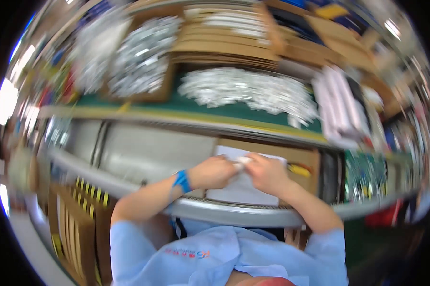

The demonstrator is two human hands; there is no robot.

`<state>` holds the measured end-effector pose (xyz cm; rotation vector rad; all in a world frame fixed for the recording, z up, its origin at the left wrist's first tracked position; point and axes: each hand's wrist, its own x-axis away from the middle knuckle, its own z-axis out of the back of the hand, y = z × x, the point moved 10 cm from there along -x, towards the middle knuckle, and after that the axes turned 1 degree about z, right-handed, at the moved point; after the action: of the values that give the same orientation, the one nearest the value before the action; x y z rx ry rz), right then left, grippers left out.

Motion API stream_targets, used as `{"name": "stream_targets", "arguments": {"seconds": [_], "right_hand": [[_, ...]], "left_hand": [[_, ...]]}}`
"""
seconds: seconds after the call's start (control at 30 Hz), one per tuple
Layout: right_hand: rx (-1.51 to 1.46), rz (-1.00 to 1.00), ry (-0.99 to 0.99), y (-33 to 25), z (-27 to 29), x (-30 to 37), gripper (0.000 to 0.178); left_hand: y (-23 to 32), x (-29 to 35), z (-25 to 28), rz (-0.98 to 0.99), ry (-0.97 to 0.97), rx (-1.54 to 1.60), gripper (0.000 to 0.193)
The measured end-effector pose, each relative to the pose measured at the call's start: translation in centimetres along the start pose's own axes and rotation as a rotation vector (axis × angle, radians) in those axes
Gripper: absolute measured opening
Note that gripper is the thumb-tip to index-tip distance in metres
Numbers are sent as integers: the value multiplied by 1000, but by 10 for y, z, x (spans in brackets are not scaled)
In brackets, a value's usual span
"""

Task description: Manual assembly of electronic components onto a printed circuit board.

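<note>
My left hand (pixel 216 172) and my right hand (pixel 267 174) meet over a white sheet (pixel 231 190). Between their fingertips is a small white piece (pixel 243 160), mostly covered and too blurred to name. Both hands are closed on it, the fingers bent inward. A blue band (pixel 182 181) circles my left wrist. Beneath the sheet lies brown cardboard (pixel 303 151), and a yellow-handled tool (pixel 298 169) rests on it just right of my right hand.
Beyond the conveyor's rail, a green shelf (pixel 172 106) bears a heap of small white pieces (pixel 248 88). A box of silvery packets (pixel 146 55) and stacked flat cardboard (pixel 224 45) stand behind. Rolled pale material (pixel 338 102) lies right; green boards (pixel 367 174) sit nearer. Cartons (pixel 74 229) stand at lower left.
</note>
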<state>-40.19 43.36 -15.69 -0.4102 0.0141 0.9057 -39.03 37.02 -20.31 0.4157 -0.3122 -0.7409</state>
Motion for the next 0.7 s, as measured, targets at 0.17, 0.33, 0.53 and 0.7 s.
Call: {"name": "stream_targets", "arguments": {"seconds": [0.17,0.33,0.53,0.7], "right_hand": [[-147,39,-60,-21,6,-6,31],[-207,-50,-94,-19,0,-5,30],[-160,30,-54,-26,7,-7,26],[-179,-10,-76,-13,-2,-6,34]], "left_hand": [[10,10,10,-15,81,2,7],[15,14,21,-68,168,-43,5],[18,14,24,-67,166,-17,6],[16,20,36,-104,163,-66,7]]}}
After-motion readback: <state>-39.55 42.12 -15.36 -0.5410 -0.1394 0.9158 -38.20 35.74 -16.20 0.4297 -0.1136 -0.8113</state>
